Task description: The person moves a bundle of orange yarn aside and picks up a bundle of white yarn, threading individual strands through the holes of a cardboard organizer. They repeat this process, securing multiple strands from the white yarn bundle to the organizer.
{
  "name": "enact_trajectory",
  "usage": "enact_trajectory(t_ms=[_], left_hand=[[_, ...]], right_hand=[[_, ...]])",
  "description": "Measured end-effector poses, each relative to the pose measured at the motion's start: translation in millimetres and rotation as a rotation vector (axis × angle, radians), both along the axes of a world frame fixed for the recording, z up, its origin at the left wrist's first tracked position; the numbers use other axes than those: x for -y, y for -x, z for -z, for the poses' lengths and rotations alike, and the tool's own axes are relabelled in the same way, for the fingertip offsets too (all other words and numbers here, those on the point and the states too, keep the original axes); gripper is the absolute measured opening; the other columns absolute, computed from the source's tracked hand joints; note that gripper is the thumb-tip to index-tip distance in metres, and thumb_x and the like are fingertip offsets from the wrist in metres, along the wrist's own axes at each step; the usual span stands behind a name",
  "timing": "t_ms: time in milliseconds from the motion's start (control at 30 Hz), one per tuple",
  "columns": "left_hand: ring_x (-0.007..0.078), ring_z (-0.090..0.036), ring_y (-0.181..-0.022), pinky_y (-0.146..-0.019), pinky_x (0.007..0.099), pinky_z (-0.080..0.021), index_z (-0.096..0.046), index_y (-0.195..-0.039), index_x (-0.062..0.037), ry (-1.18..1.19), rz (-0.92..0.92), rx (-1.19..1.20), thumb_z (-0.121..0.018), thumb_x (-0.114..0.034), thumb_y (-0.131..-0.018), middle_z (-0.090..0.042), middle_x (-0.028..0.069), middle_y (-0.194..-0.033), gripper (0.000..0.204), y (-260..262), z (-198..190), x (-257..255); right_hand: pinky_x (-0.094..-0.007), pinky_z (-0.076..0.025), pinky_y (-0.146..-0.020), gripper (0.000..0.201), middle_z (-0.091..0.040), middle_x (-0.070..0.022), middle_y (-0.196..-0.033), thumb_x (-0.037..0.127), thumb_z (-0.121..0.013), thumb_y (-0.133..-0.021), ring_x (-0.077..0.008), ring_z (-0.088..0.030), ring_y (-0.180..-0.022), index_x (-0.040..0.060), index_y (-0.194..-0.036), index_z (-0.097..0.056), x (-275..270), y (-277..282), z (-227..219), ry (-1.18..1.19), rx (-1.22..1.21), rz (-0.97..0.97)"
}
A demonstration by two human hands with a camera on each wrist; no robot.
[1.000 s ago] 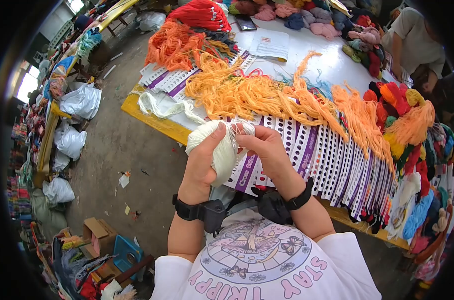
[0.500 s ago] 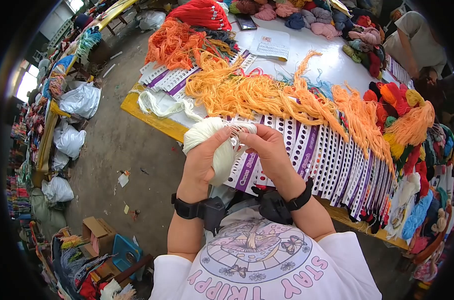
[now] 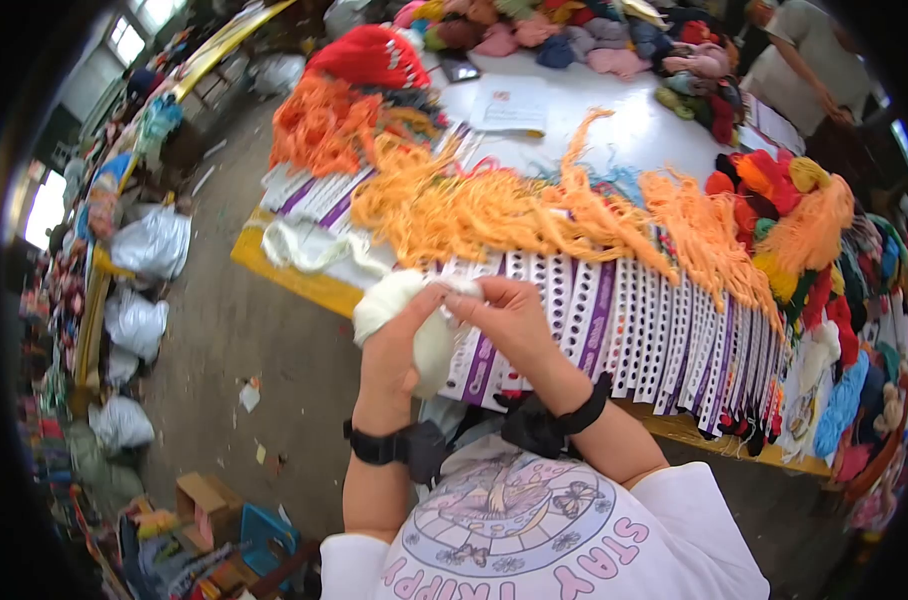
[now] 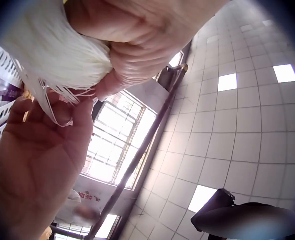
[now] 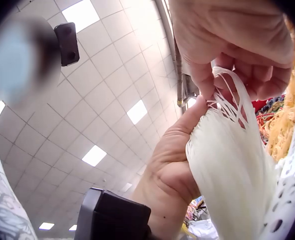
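Observation:
A thick cream-white skein of thread (image 3: 433, 352) hangs from my left hand (image 3: 392, 345), which grips it with the thumb near its top. At that top end, my right hand (image 3: 517, 318) pinches several thin strands between thumb and fingers. The right wrist view shows these strands (image 5: 241, 102) fanned out and looped over the right fingers, the body of the skein hanging below. In the left wrist view, both thumbs meet close beside the loose strands (image 4: 50, 102). A pale length of thread (image 3: 319, 250) lies on the table left of the skein.
Punched white-and-purple cards (image 3: 599, 320) line the table's front edge, with orange thread (image 3: 474, 205) draped over them. Red (image 3: 369, 55) and multicoloured skeins (image 3: 694, 75) lie farther back by a paper sheet (image 3: 510, 103). Another person (image 3: 804, 65) is at the far right.
The head view has shifted, so the hands and skein sit slightly lower and farther left. The right fingers spread the strands apart, then came back nearer the left thumb. The other person has shifted.

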State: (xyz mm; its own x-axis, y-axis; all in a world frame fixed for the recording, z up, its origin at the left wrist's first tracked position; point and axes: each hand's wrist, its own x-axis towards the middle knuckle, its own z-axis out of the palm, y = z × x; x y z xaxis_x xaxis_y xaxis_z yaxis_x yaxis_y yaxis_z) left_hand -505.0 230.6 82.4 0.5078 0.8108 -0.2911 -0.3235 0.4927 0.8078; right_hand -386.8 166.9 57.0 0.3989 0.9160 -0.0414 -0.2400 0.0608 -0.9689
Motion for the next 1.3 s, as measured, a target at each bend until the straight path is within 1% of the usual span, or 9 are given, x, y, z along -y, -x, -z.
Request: enact_trajectory(t_ms=[400, 533, 667, 767, 867, 933, 1000, 1200, 1300], left_hand=[[0.0176, -0.056, -0.085, -0.080, 0.0333, -0.045, -0.054, -0.101, -0.0023, 0.066, 0.112, 0.179, -0.053, -0.017, -0.085, -0.057, 0.0069, -0.091, 0.021, 11.1, 13.2, -7.4], [0.0075, -0.047, -0.064, -0.078, 0.0337, -0.042, -0.042, -0.120, -0.0047, 0.310, 0.072, 0.738, -0.047, -0.027, -0.089, -0.046, -0.0043, -0.068, 0.039, 37.9, 23.9, -16.4], [0.0040, -0.041, -0.054, -0.068, 0.0277, -0.041, -0.035, -0.128, -0.0050, 0.198, 0.074, 0.978, -0.045, -0.026, -0.090, -0.040, -0.0070, -0.063, 0.044, 84.7, 36.7, -49.5], [0.0032, -0.037, -0.050, -0.061, 0.0229, -0.038, -0.034, -0.129, -0.0045, 0.124, -0.095, 0.916, -0.044, -0.025, -0.091, -0.036, -0.0069, -0.060, 0.044, 141.9, 53.4, -76.0], [0.0028, -0.033, -0.049, -0.057, 0.0202, -0.034, -0.034, -0.128, -0.0030, 0.107, -0.183, 0.823, -0.044, -0.024, -0.091, -0.033, -0.0068, -0.059, 0.044, 184.9, 65.9, -87.4], [0.0029, -0.031, -0.048, -0.055, 0.0201, -0.033, -0.035, -0.127, -0.0008, 0.120, -0.256, 0.751, -0.044, -0.022, -0.091, -0.029, -0.0067, -0.059, 0.043, 199.8, 76.0, -90.4], [0.0030, -0.028, -0.048, -0.053, 0.0199, -0.031, -0.036, -0.126, 0.0011, 0.099, -0.344, 0.686, -0.044, -0.022, -0.091, -0.027, -0.0065, -0.059, 0.043, 224.5, 87.4, -98.9], [0.0029, -0.026, -0.048, -0.049, 0.0191, -0.028, -0.036, -0.125, 0.0015, -0.034, -0.695, 0.549, -0.045, -0.024, -0.091, -0.025, -0.0061, -0.059, 0.044, 305.2, 104.6, -120.1], [0.0031, -0.026, -0.047, -0.048, 0.0195, -0.028, -0.039, -0.123, -0.0018, -0.226, -0.483, 0.637, -0.046, -0.026, -0.090, -0.026, -0.0059, -0.060, 0.042, 282.3, 84.1, -115.0]], right_hand=[[-0.0187, -0.038, -0.055, 0.015, -0.057, 0.0040, -0.077, 0.023, -0.057, -0.083, -0.0020, -0.050, -0.067, 0.0084, -0.087, -0.059, 14.3, -19.0, -6.0, -0.092, -0.848, -0.284], [-0.0207, -0.043, -0.057, 0.020, -0.058, 0.0002, -0.089, 0.022, -0.050, -0.087, -0.0056, -0.051, -0.070, 0.0056, -0.098, -0.055, 21.7, -22.1, -10.9, 0.012, 0.248, -0.115], [-0.0201, -0.046, -0.061, 0.026, -0.055, -0.0061, -0.110, 0.016, -0.046, -0.089, -0.0063, -0.053, -0.074, 0.0061, -0.113, -0.049, 40.3, -21.1, -40.5, -0.228, -0.388, 0.023], [-0.0166, -0.045, -0.058, 0.012, -0.043, 0.0014, -0.101, 0.014, -0.051, -0.086, -0.0063, -0.049, -0.081, 0.0058, -0.094, -0.055, 61.5, -67.7, -55.7, -0.253, 0.397, 0.281], [-0.0200, -0.049, -0.060, 0.021, -0.052, -0.0090, -0.103, 0.016, -0.052, -0.085, -0.0138, -0.051, -0.091, 0.0043, -0.102, -0.054, 96.1, -104.3, -95.9, -0.146, -0.360, 0.110], [-0.0213, -0.049, -0.059, 0.026, -0.053, -0.0098, -0.102, 0.018, -0.052, -0.085, -0.0151, -0.052, -0.094, 0.0021, -0.106, -0.051, 112.0, -135.1, -78.5, -0.537, -0.355, 0.165], [-0.0210, -0.046, -0.053, 0.011, -0.049, -0.0051, -0.080, 0.013, -0.048, -0.085, -0.0103, -0.049, -0.073, 0.0023, -0.082, -0.049, 127.6, -194.4, -94.5, -0.644, -0.811, -0.014], [-0.0241, -0.042, -0.054, 0.004, -0.046, -0.0070, -0.067, 0.002, -0.051, -0.076, -0.0139, -0.046, -0.057, 0.0014, -0.077, -0.048, 267.3, -416.6, -181.5, -0.613, -0.052, 1.324], [-0.0253, -0.045, -0.062, 0.013, -0.049, -0.0097, -0.079, 0.006, -0.055, -0.074, -0.0177, -0.051, -0.070, 0.0009, -0.085, -0.050, 286.0, -471.3, -205.5, 0.341, 0.854, 1.693]])
